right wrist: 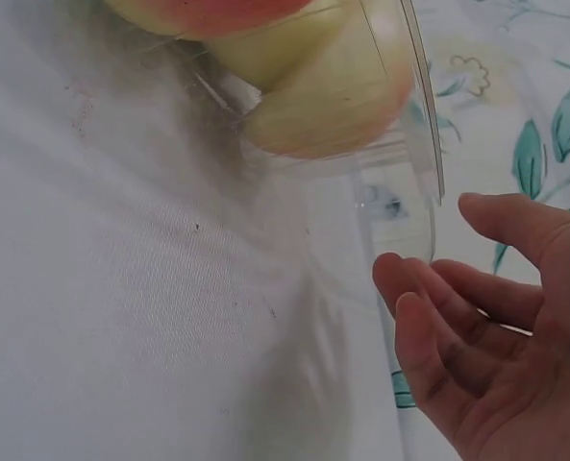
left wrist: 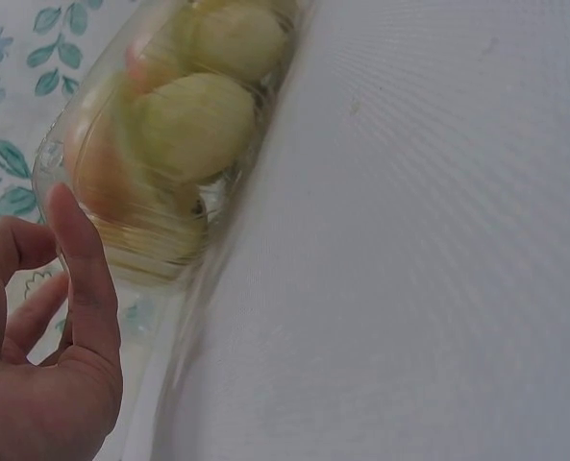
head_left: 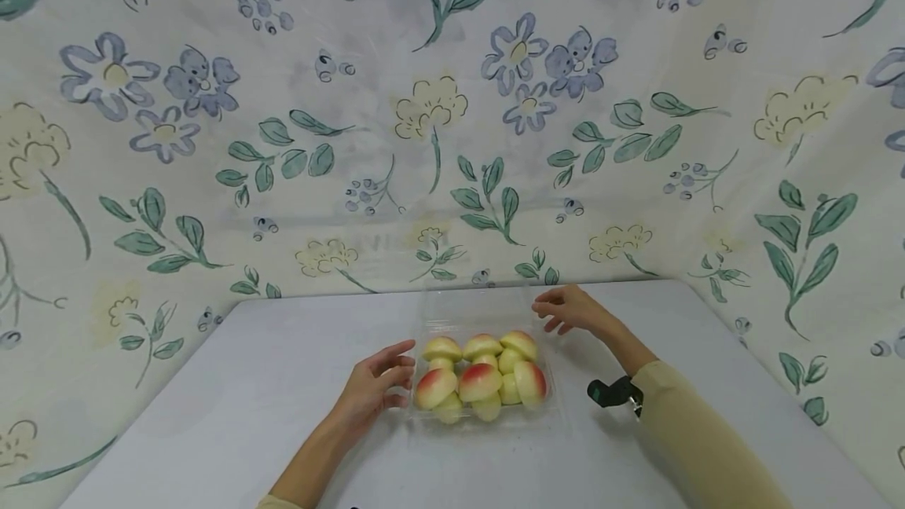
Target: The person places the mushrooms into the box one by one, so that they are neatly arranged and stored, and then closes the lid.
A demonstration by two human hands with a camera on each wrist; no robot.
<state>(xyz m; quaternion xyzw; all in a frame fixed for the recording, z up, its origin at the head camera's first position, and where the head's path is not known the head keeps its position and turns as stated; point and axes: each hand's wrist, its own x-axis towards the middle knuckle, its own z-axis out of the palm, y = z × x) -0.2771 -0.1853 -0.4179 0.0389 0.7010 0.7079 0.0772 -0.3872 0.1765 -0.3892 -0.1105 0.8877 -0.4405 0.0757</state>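
A clear plastic clamshell box [head_left: 551, 407] lies on the white table with its see-through lid [head_left: 477, 306] folded back. Several mushroom-shaped pieces [head_left: 481, 382], yellow with red-blushed caps, fill it in two rows. My left hand [head_left: 373, 385] is at the box's left side, fingers loosely bent; in the left wrist view a fingertip [left wrist: 63, 206] overlaps the box's wall. Beside the lid's right edge is my right hand [head_left: 574, 309], its thumb apart from the fingers. The right wrist view shows the right hand's fingertips [right wrist: 390, 269] right by the clear plastic edge, gripping nothing.
The white table [head_left: 297, 368] extends around the box on both sides. A cloth with flowers and leaves [head_left: 438, 140] hangs behind the table's back edge. A dark wrist-worn device [head_left: 611, 393] sticks out from the right sleeve [head_left: 700, 430] over the table.
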